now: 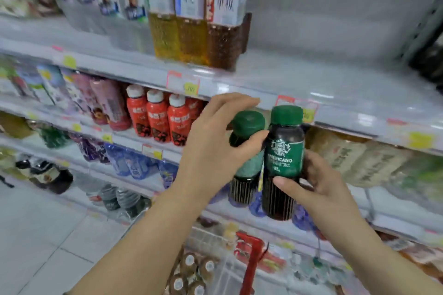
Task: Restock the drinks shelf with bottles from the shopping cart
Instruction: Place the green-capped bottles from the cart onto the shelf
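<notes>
The Americano bottle (282, 165) is seen as glossy, dark ribbed plastic with a matt green cap and a smooth green wrap label. A stippled green label is shown on the second coffee bottle (244, 163). The shelf edges (263, 103) are finished in smooth, shiny pale material. The cart handle (253, 261) is moulded in glossy red plastic. The floor tiles (48, 235) are glazed smooth.
</notes>
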Demonstrator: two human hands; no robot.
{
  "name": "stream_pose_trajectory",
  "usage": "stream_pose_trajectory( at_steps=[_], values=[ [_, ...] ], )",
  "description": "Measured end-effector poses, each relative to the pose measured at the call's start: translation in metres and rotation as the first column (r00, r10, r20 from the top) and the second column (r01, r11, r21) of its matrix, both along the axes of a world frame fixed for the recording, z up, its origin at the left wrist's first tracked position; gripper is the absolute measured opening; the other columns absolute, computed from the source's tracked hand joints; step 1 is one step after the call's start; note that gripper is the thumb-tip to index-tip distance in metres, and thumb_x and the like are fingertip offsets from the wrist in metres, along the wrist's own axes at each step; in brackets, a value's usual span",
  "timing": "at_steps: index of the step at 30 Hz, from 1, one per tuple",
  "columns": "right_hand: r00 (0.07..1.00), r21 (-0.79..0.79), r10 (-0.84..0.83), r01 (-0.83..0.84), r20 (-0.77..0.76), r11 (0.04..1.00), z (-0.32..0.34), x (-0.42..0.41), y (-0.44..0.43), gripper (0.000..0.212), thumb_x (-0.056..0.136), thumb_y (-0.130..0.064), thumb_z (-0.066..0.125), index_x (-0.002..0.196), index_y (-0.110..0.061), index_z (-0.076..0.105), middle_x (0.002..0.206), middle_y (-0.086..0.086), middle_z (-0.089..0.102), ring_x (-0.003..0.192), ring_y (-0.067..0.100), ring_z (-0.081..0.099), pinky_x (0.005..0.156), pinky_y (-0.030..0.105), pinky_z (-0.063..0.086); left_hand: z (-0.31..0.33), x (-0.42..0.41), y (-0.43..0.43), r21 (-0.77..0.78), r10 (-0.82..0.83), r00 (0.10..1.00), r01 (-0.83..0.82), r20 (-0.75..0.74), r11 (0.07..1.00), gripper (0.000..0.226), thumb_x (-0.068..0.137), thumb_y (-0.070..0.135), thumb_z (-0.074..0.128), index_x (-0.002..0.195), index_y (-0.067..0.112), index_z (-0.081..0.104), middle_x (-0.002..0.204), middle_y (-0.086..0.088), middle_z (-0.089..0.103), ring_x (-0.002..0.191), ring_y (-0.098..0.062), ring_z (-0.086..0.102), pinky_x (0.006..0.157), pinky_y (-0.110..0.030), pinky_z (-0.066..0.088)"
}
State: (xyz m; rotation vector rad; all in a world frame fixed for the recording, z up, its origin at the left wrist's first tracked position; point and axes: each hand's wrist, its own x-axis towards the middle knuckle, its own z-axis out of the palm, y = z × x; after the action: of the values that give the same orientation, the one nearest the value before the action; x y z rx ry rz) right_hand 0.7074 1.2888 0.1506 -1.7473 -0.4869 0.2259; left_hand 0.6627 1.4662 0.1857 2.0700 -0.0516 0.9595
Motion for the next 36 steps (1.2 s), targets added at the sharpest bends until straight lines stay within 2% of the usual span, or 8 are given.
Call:
stream_pose_trajectory(
  at_steps=[5, 9, 16, 19, 22, 26, 31, 36],
  values=[
    [0.997, 0.185, -0.076, 0.069, 0.032, 0.980, 0.066, 0.008, -0.031, 0.045, 0.070, -0.010, 0.075, 0.113, -0.016, 0.060, 0.101, -0.008, 0.072, 0.091, 0.002, 0.066, 0.076, 0.014, 0.050, 0.061, 0.017, -0.044, -0.287, -0.115, 0.978, 0.163, 0.176, 0.944, 0.031, 0.079, 0.022, 0.069, 0.104, 0.037, 0.058, 0.104, 0.006, 0.065, 0.097, -0.009, 0.063, 0.083, -0.033, 0.054],
    [0.994, 0.260, -0.096, 0.105, -0.048, 0.960, 0.099, 0.026, -0.048, 0.037, 0.062, -0.025, 0.075, 0.098, -0.016, 0.069, 0.093, 0.000, 0.074, 0.087, 0.013, 0.068, 0.083, 0.034, 0.049, 0.098, 0.043, -0.069, -0.453, -0.150, 0.960, 0.246, 0.237, 0.857, 0.028, 0.081, 0.009, 0.069, 0.098, 0.030, 0.060, 0.094, 0.015, 0.065, 0.084, 0.002, 0.063, 0.072, -0.013, 0.048],
    [0.958, 0.295, -0.216, 0.265, -0.188, 0.918, 0.130, 0.090, -0.062, 0.026, 0.081, -0.034, 0.066, 0.096, -0.012, 0.069, 0.094, 0.009, 0.073, 0.089, 0.026, 0.068, 0.086, 0.044, 0.053, 0.126, 0.097, -0.089, -0.670, -0.155, 0.962, 0.268, 0.224, 0.692, 0.021, 0.082, 0.015, 0.069, 0.095, 0.029, 0.061, 0.097, 0.009, 0.066, 0.086, 0.000, 0.063, 0.070, -0.010, 0.047],
    [0.944, 0.312, -0.295, 0.326, -0.144, 0.892, 0.135, 0.117, -0.063, 0.022, 0.085, -0.031, 0.064, 0.099, -0.014, 0.067, 0.093, 0.005, 0.071, 0.084, 0.018, 0.066, 0.075, 0.034, 0.051, 0.130, 0.121, -0.092, -0.785, -0.097, 0.974, 0.221, 0.203, 0.579, 0.021, 0.083, 0.014, 0.069, 0.097, 0.026, 0.060, 0.092, 0.012, 0.064, 0.079, 0.003, 0.062, 0.062, -0.008, 0.047],
    [0.932, 0.336, -0.358, 0.355, -0.054, 0.873, 0.136, 0.143, -0.068, 0.011, 0.087, -0.023, 0.063, 0.097, -0.020, 0.065, 0.100, 0.002, 0.069, 0.093, 0.015, 0.064, 0.085, 0.031, 0.047, 0.130, 0.141, -0.094, -0.864, -0.023, 0.980, 0.186, 0.199, 0.468, 0.024, 0.084, 0.012, 0.067, 0.105, 0.019, 0.059, 0.091, 0.011, 0.061, 0.073, 0.005, 0.060, 0.052, -0.004, 0.044],
    [0.902, 0.293, -0.417, 0.372, 0.109, 0.881, 0.130, 0.173, -0.077, 0.031, 0.087, -0.014, 0.063, 0.118, -0.014, 0.057, 0.109, 0.001, 0.065, 0.100, 0.011, 0.061, 0.083, 0.020, 0.043, 0.133, 0.162, -0.099, -0.908, 0.016, 0.979, 0.181, 0.202, 0.379, 0.024, 0.086, 0.012, 0.064, 0.108, 0.019, 0.057, 0.088, 0.012, 0.060, 0.073, -0.001, 0.060, 0.053, -0.006, 0.048],
    [0.896, 0.169, -0.379, 0.347, 0.229, 0.922, 0.116, 0.198, -0.091, 0.042, 0.088, -0.012, 0.061, 0.127, -0.020, 0.047, 0.119, -0.001, 0.061, 0.112, 0.013, 0.056, 0.096, 0.029, 0.041, 0.134, 0.182, -0.109, -0.870, 0.002, 0.969, 0.223, 0.249, 0.440, 0.026, 0.085, 0.009, 0.065, 0.109, 0.016, 0.061, 0.083, 0.011, 0.065, 0.060, 0.007, 0.063, 0.051, -0.007, 0.044],
    [0.904, 0.078, -0.337, 0.328, 0.265, 0.941, 0.106, 0.211, -0.104, 0.045, 0.090, -0.016, 0.059, 0.129, -0.028, 0.041, 0.117, -0.010, 0.057, 0.115, 0.011, 0.053, 0.098, 0.028, 0.039, 0.128, 0.196, -0.119, -0.816, -0.034, 0.969, 0.224, 0.243, 0.532, 0.021, 0.084, 0.012, 0.067, 0.096, 0.028, 0.060, 0.081, 0.010, 0.065, 0.060, 0.005, 0.062, 0.051, -0.009, 0.045]
  ],
)
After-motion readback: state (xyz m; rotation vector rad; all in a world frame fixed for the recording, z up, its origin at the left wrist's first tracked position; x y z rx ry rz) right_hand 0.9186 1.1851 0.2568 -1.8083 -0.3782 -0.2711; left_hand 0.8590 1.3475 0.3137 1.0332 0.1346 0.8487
